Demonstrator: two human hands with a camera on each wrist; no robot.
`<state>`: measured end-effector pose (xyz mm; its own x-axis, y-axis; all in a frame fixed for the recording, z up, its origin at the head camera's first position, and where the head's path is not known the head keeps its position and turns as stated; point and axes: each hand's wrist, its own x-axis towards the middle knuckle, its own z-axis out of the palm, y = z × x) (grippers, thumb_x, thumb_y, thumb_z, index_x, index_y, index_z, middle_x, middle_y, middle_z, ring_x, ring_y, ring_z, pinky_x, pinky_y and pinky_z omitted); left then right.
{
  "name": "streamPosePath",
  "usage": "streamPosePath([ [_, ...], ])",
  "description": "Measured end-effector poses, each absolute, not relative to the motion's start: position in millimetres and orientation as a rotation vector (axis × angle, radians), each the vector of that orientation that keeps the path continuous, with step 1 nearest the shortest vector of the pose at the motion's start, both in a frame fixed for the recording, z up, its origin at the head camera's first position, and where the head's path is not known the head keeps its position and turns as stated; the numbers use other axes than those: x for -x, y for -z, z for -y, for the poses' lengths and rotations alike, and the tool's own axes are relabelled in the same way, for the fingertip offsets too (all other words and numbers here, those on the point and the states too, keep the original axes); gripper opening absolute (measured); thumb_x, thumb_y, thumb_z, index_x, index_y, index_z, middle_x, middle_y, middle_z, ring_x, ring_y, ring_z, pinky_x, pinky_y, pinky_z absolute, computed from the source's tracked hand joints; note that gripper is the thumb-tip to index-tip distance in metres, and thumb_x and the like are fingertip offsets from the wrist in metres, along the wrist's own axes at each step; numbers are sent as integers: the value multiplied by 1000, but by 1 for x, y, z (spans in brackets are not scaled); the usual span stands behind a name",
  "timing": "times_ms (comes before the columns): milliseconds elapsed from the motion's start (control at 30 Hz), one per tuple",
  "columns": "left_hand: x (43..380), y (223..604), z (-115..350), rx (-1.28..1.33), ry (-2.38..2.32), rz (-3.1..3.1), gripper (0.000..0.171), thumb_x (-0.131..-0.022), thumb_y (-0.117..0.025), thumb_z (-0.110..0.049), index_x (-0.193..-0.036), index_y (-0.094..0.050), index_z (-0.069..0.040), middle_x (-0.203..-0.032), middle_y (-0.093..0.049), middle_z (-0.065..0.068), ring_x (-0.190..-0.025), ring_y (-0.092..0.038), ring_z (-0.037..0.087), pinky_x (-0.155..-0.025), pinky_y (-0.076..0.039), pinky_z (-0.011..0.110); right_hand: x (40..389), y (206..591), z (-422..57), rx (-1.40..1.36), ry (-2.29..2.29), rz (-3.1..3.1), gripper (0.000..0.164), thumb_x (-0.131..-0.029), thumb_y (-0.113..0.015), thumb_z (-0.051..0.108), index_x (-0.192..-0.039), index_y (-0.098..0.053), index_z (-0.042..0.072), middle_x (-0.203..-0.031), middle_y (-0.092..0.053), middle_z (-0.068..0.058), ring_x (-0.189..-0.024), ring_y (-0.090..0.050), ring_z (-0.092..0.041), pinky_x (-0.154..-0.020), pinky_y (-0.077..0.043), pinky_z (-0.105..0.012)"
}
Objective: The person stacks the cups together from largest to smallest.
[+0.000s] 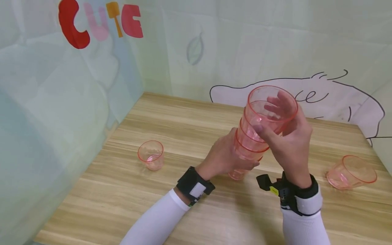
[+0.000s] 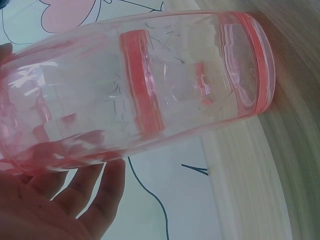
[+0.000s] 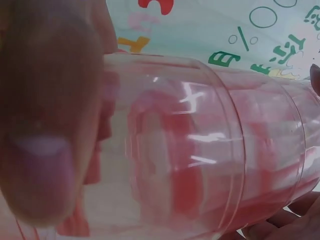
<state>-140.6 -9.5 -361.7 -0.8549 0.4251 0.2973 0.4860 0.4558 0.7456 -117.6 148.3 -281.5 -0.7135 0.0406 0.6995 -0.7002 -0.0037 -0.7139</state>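
Observation:
A stack of clear pink cups (image 1: 249,142) is held tilted above the table, rims up. My left hand (image 1: 222,154) grips the lower part of the stack, its fingers curled round the side. My right hand (image 1: 292,144) holds the top cup (image 1: 255,110) near its rim, thumb on the near side; its other fingers show through the clear plastic. In the left wrist view the nested cups (image 2: 180,85) fill the frame, with left fingers (image 2: 107,192) beneath. The right wrist view shows the right thumb (image 3: 45,150) close up beside the cups (image 3: 215,145).
One pink cup (image 1: 151,156) stands on the wooden table (image 1: 122,200) to the left. Another pink cup (image 1: 350,173) sits near the right edge. Printed cloth walls (image 1: 171,51) border the table at the back and left.

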Motion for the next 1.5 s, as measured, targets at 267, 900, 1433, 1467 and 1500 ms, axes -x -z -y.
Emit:
streamPosePath([
  [267,141,362,12,822,1328,2606,80,-71,-92,-39,-132,-44,-18,-112,-56,-9,-94,-57,5,-82,-52,26,117,283,-148,-662,-1765,1766,61,-77,-82,1,-134,-59,1,-124,-64,-23,-109,-63,-35,-85,-54,-30],
  [900,142,365,14,789,1337,2616,81,-72,-91,-43,-134,-44,-18,-115,-60,-8,-98,-59,6,-84,-53,29,114,291,-157,-696,-1557,1986,74,-78,-82,-4,-144,-51,5,-131,-63,-17,-110,-65,-23,-83,-52,-24],
  [1433,140,365,10,788,1355,2613,81,-70,-91,-45,-132,-45,-20,-112,-58,-9,-96,-59,6,-82,-52,31,108,289,-180,-708,-1383,2208,77,-76,-83,-8,-145,-53,11,-124,-66,-6,-111,-63,-18,-90,-50,-23],
  [1467,140,365,10,787,1360,2610,80,-70,-91,-45,-131,-46,-20,-111,-58,-10,-95,-59,6,-81,-52,31,108,289,-182,-711,-1360,2221,76,-75,-84,-8,-143,-55,11,-124,-66,-5,-112,-62,-17,-90,-50,-23],
  [1500,140,365,10,786,1366,2607,79,-70,-91,-45,-130,-46,-20,-111,-59,-10,-94,-59,6,-81,-52,30,108,289,-183,-716,-1339,2228,76,-74,-84,-8,-142,-56,10,-124,-66,-5,-112,-62,-16,-90,-50,-23],
])
